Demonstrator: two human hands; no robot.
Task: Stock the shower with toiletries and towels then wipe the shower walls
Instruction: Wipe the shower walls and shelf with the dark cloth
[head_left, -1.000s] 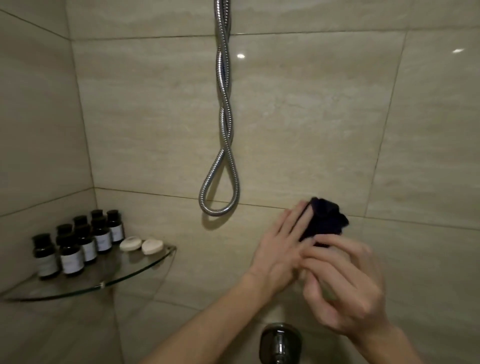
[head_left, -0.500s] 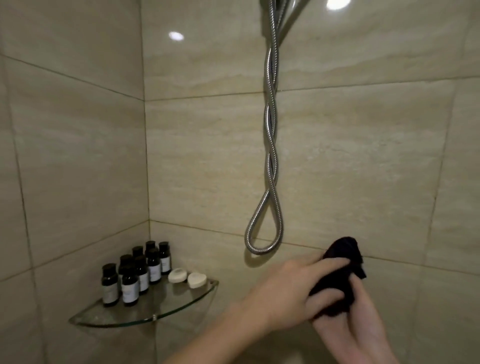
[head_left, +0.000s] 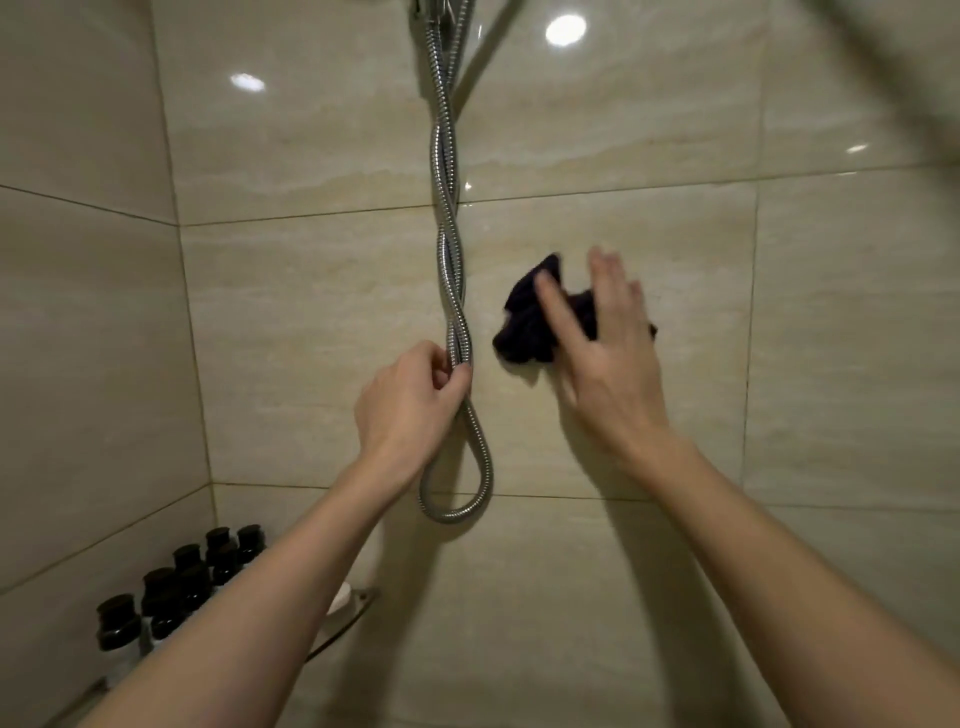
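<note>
Since a moment ago the left grip (head_left: 410, 400) has left the cloth and now curls round the twisted metal shower hose (head_left: 456, 312), pinching it just above its loop. The right grip (head_left: 608, 364) has risen alone with the dark cloth (head_left: 522, 325). The beige tiled back wall (head_left: 311, 338) fills the view, with the hose hanging down its middle. The right grip lies wide, fingers fairly straight, pressing the bunched cloth flat to the wall just right of the hose. Low at the left, dark bottles (head_left: 171, 587) stand on a glass corner shelf (head_left: 358, 605), partly hidden by the left forearm.
</note>
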